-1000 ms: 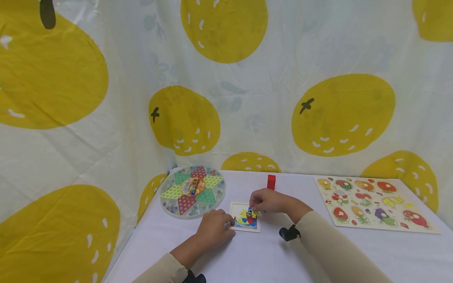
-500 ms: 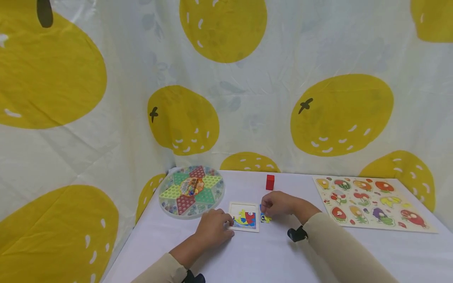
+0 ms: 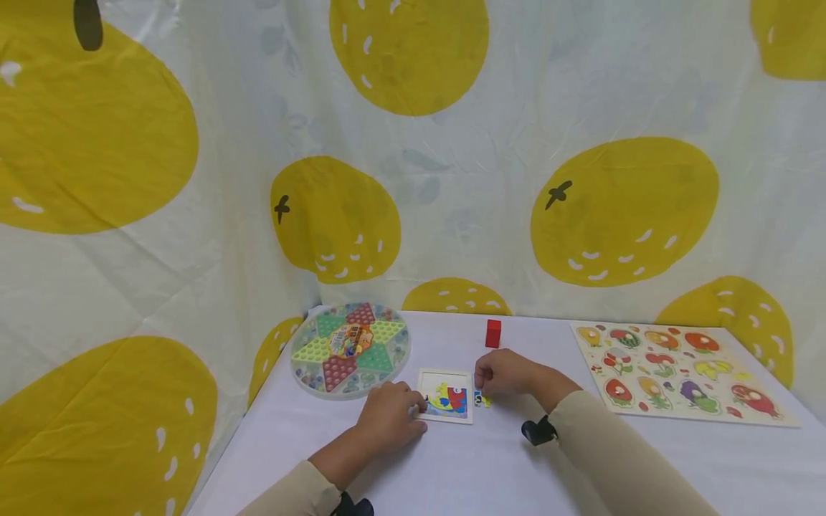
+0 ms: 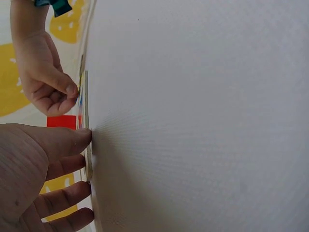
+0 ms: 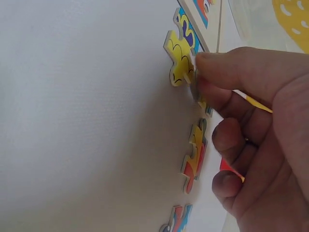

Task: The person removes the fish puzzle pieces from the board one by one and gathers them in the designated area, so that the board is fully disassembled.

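Observation:
A small square jigsaw puzzle tray (image 3: 445, 421) with a pale frame lies on the table, partly filled with pieces showing a colourful picture. My left hand (image 3: 391, 418) holds its near left corner, thumb at the front edge and fingers at the left side. Just right of the tray, my right hand (image 3: 510, 374) is down at the loose pieces, thumb and forefinger together. In the right wrist view these fingers pinch at a thin edge, mostly hidden, beside a yellow and blue puzzle piece (image 5: 179, 54). Another yellow and red piece (image 5: 194, 157) lies under the curled fingers.
Behind the right hand stands a red block (image 3: 493, 334). A round Chinese checkers board (image 3: 351, 347) lies at the back left, and a fruit and vegetable peg puzzle board (image 3: 684, 373) at the right. A patterned curtain (image 3: 464, 179) hangs behind the table.
My right hand has moved from above the tray to the right of it, with a piece coming down on the table there. The left hand stays on the tray.

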The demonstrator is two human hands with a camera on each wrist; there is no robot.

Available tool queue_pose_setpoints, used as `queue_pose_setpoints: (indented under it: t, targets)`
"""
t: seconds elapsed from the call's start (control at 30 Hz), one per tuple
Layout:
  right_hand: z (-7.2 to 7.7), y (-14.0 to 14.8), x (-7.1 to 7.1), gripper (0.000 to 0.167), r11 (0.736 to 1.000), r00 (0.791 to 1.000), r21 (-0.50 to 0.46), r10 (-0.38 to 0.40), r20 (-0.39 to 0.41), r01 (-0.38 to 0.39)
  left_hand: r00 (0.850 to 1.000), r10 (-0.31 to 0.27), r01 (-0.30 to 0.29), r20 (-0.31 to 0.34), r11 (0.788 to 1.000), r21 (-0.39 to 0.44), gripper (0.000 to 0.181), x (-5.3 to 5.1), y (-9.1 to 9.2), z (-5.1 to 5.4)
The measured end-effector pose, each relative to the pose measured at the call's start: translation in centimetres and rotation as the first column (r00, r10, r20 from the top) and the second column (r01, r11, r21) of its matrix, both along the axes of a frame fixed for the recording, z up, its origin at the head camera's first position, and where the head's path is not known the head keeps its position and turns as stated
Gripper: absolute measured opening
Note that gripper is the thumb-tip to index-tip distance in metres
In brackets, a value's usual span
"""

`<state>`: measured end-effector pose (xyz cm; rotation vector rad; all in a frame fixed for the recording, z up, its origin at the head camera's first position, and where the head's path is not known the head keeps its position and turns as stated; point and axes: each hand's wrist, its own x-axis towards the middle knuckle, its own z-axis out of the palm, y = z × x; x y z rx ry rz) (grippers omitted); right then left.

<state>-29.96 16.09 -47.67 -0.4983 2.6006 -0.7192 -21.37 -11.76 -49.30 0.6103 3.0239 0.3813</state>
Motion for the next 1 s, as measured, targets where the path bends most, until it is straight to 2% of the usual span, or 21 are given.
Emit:
queue_pose_setpoints:
  t: [0.2,0.5,0.7,0.83,1.0]
  targets:
    - [0.5,0.0,0.1,0.015,0.998,1.000,-0.059,-0.029,-0.012,0.028,1.000,-0.009,0.009,0.011,1.000,-0.020,0.026,0.2,0.0,0.2]
    - [1.1,-0.7,0.0,0.010,0.994,0.999,-0.099,0.035,-0.029,-0.038,1.000,-0.027,0.027,0.002,0.997,-0.069,0.036,0.5,0.2,0.6]
    - [0.8,-2.0,0.2,0.013,0.993,0.998,-0.107,0.054,-0.036,-0.057,0.994,-0.097,0.095,-0.049,0.995,-0.038,0.033,0.7,0.5,0.7]
    - [0.6,-3.3,0.5,0.018,0.989,0.992,-0.085,0.117,-0.056,-0.122,0.990,-0.136,0.134,-0.036,0.990,-0.049,0.036,1.1,1.2,0.4]
    - [0.7,-4.7,0.8,0.023,0.978,0.974,-0.013,0.209,-0.085,-0.210,0.991,-0.133,0.132,-0.018,0.989,-0.073,0.039,1.6,1.7,0.6]
